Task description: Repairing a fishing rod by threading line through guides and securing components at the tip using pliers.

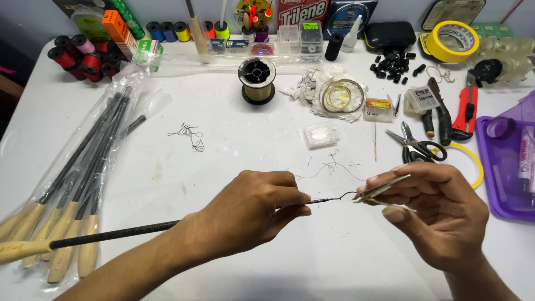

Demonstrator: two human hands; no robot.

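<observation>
Both forearms bare, no sleeves in view; left hand [251, 212] w/o glove, ring or watch; right hand [440, 214] likewise bare, no jewellery; nails short, unpainted, thumbnail on right plainly visible; wrists uncovered.

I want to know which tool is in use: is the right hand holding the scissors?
No: the right hand pinches metal tweezers at the thin rod tip, while the scissors lie on the table.

A fishing-tackle workbench: a white counter [234, 167] with bagged rods [83, 173], a line spool [257, 79], thread bobbins [83, 56] and scissors [415, 146].
</observation>
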